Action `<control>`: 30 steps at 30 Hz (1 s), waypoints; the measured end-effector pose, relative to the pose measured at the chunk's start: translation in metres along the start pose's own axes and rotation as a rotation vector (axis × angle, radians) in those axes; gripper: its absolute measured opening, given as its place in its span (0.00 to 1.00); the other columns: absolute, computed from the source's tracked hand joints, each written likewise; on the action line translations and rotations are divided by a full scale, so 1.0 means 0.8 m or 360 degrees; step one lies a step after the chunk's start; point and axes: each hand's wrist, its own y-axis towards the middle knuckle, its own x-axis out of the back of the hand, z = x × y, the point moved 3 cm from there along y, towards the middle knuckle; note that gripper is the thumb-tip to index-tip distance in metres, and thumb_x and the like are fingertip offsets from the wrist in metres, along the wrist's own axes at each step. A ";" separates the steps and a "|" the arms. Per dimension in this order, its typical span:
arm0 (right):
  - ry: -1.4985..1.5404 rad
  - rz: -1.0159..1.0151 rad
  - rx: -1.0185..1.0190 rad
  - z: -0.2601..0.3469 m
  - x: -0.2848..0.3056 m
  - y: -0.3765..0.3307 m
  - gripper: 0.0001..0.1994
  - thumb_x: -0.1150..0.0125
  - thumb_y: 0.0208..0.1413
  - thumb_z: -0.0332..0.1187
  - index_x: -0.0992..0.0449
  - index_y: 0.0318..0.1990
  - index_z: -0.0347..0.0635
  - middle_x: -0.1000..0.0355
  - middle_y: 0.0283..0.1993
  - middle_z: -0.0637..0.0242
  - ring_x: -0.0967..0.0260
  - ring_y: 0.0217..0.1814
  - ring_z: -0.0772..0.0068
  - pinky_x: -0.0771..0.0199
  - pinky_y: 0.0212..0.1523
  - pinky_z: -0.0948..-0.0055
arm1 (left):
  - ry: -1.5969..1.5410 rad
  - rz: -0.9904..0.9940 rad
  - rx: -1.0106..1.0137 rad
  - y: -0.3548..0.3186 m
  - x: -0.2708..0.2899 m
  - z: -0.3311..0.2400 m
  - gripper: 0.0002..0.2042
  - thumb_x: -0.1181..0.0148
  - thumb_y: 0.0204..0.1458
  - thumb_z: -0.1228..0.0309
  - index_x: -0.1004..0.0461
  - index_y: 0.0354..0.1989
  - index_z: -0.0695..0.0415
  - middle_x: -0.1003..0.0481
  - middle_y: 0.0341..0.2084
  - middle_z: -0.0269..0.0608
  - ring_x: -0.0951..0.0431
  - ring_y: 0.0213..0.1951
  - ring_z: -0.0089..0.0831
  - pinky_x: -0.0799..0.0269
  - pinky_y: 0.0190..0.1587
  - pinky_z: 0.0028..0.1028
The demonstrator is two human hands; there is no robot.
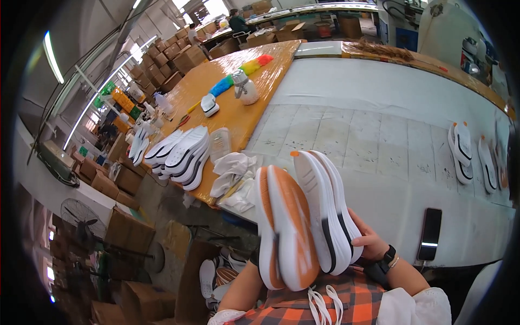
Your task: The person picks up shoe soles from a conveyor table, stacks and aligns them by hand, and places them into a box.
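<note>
Two pairs of shoe soles stand upright before my chest. The left pair of shoe soles (290, 227) is white with orange-tan bottoms and turns its undersides outward. Beside it the right pair of shoe soles (331, 216) is white with black side stripes and an orange tip. My right hand (369, 242) is closed round the right pair's outer edge, thumb across the side. My left forearm (241, 290) rises toward the left pair; the left hand itself is hidden behind those soles, so its fingers cannot be made out.
Stacked white soles (184, 154) lie on the tan table, near a white cloth (235, 173), a jar (245, 89) and a rainbow duster (222, 85). More soles (461, 151) and a phone (429, 234) rest on the right. A box of soles (197, 271) stands below left.
</note>
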 end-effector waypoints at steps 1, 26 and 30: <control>-0.0102 -0.0018 0.0001 0.003 0.000 0.001 0.47 0.41 0.32 0.26 0.59 0.65 0.48 0.50 0.63 0.62 0.51 0.64 0.65 0.51 0.62 0.66 | -0.0016 0.0017 -0.0012 0.006 -0.002 -0.002 0.33 0.48 0.51 0.54 0.55 0.62 0.51 0.39 0.52 0.49 0.35 0.49 0.43 0.34 0.50 0.39; -0.2044 0.1072 0.0622 -0.032 -0.190 0.051 0.34 0.41 0.37 0.22 0.44 0.57 0.35 0.49 0.61 0.48 0.53 0.65 0.53 0.55 0.61 0.63 | 0.0443 -0.0699 -0.1156 -0.126 0.091 0.025 0.25 0.48 0.51 0.71 0.49 0.58 0.53 0.36 0.49 0.41 0.33 0.49 0.36 0.36 0.51 0.40; -0.2416 0.0137 0.0724 -0.007 -0.099 0.028 0.27 0.47 0.49 0.25 0.45 0.58 0.35 0.39 0.55 0.54 0.41 0.56 0.60 0.38 0.52 0.67 | 0.0530 -0.0524 -0.1104 -0.095 0.044 0.025 0.29 0.48 0.51 0.72 0.53 0.60 0.51 0.40 0.52 0.41 0.38 0.53 0.37 0.43 0.56 0.42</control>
